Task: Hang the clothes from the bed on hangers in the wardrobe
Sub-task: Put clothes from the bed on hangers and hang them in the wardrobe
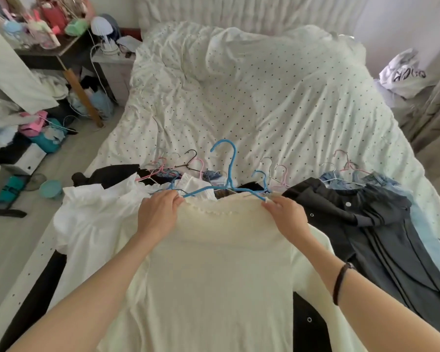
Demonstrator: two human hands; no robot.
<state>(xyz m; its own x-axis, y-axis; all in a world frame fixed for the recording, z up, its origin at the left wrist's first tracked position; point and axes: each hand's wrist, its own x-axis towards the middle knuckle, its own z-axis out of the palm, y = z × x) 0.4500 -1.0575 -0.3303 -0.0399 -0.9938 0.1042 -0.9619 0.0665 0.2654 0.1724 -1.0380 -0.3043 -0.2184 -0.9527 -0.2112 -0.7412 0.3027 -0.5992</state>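
Observation:
A cream ribbed top lies flat on the bed's near end, its scalloped neckline facing away from me. A blue hanger sits at that neckline, hook pointing up and its arms partly inside the collar. My left hand pinches the left side of the collar by the hanger's arm. My right hand pinches the right side of the collar. A white blouse lies to the left, a dark grey button dress to the right.
Several pink, black, white and blue hangers lie among the clothes behind the top. The dotted white duvet covers the bed beyond. A cluttered desk and floor items stand left; a white bag and curtain are right.

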